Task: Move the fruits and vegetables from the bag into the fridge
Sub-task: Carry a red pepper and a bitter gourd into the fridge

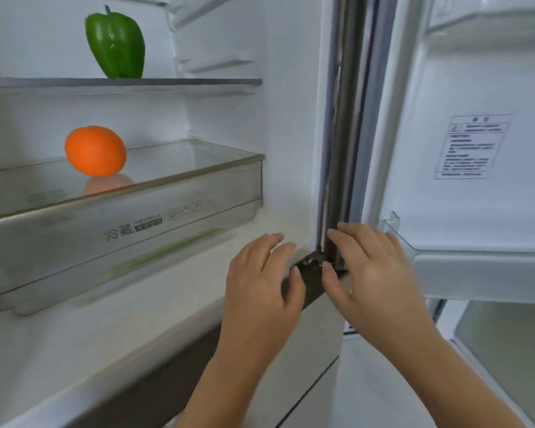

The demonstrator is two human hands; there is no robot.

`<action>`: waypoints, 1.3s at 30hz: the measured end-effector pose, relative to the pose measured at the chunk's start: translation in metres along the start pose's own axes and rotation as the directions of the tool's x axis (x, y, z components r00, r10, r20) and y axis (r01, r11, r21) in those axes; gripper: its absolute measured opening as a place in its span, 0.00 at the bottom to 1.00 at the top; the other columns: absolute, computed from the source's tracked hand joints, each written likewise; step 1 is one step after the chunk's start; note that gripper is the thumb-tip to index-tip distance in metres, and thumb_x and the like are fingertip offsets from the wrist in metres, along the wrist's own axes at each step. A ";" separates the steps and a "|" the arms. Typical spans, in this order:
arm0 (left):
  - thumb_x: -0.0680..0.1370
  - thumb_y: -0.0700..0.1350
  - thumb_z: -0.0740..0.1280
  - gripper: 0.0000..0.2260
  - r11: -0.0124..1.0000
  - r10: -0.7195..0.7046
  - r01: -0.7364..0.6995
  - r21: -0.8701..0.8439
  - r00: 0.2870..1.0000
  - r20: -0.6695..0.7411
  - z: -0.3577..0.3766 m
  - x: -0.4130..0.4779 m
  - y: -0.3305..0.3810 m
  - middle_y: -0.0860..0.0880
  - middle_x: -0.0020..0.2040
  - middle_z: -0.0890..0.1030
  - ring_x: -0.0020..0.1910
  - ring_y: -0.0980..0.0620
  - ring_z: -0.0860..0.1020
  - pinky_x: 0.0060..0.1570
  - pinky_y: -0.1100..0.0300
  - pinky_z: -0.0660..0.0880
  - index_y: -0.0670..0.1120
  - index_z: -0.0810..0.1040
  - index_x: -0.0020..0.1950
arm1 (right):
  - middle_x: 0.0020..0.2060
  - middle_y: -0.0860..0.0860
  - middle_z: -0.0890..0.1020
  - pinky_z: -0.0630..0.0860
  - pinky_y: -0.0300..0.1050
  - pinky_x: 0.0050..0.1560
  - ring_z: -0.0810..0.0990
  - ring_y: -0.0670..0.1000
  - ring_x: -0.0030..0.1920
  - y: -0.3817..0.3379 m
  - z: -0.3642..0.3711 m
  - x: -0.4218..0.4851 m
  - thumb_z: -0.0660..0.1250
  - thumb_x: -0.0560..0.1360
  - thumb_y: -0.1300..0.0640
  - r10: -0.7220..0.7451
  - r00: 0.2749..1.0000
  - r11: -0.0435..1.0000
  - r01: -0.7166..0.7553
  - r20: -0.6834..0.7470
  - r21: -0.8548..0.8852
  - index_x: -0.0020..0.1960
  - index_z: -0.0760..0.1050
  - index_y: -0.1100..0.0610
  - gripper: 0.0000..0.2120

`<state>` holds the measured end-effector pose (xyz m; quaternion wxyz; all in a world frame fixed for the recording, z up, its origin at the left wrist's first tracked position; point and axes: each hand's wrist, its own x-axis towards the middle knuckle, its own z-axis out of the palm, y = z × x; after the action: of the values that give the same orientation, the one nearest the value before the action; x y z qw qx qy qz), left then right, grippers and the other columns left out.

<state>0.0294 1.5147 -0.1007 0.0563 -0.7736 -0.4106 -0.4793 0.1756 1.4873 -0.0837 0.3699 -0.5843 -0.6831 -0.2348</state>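
Showing dimly through the drawer [59, 242] front, perhaps green stalks [167, 250], edges blurred

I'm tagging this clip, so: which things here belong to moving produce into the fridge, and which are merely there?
Job: green pepper on the upper shelf; orange on the glass cover over the drawer; blurred long green item inside it; left hand and right hand, both empty.
Merely there: printed label and door bin on the open door.
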 end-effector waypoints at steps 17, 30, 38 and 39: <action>0.72 0.44 0.59 0.14 0.818 0.413 -0.371 -0.441 0.911 -0.001 0.074 -0.046 0.336 0.43 0.52 0.79 0.52 0.43 0.76 0.54 0.51 0.72 0.40 0.79 0.51 | 0.49 0.60 0.80 0.73 0.62 0.52 0.78 0.62 0.49 0.152 -0.279 -0.192 0.60 0.70 0.54 0.321 0.919 0.819 -0.391 -0.228 -0.420 0.53 0.78 0.64 0.18; 0.73 0.45 0.59 0.14 0.206 0.814 -0.414 -0.887 0.575 -0.079 0.087 -0.216 0.652 0.43 0.54 0.79 0.55 0.43 0.74 0.55 0.49 0.70 0.41 0.78 0.52 | 0.52 0.60 0.80 0.73 0.62 0.54 0.78 0.62 0.54 0.164 -0.520 -0.428 0.58 0.71 0.51 0.581 0.554 0.076 -0.767 -0.597 -0.638 0.53 0.78 0.63 0.20; 0.73 0.45 0.59 0.14 -0.193 0.883 -0.232 -0.953 0.383 -0.272 0.060 -0.311 0.788 0.43 0.55 0.79 0.57 0.45 0.73 0.58 0.53 0.66 0.41 0.78 0.53 | 0.51 0.58 0.81 0.72 0.63 0.54 0.77 0.61 0.54 0.137 -0.607 -0.521 0.59 0.70 0.50 0.489 0.326 -0.375 -0.759 -0.809 -0.533 0.52 0.79 0.61 0.19; 0.73 0.45 0.58 0.15 -0.228 0.885 -0.203 -0.952 0.365 -0.289 0.059 -0.320 0.803 0.43 0.56 0.79 0.57 0.46 0.72 0.58 0.53 0.65 0.41 0.78 0.54 | 0.51 0.58 0.81 0.72 0.64 0.55 0.77 0.61 0.55 0.138 -0.615 -0.528 0.59 0.70 0.50 0.469 0.302 -0.419 -0.751 -0.830 -0.510 0.52 0.79 0.61 0.20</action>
<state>0.5588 0.8299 -0.1387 -0.3213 -0.7989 0.4283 -0.2740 0.4743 0.7229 -0.1325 0.0523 -0.9026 0.1651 -0.3941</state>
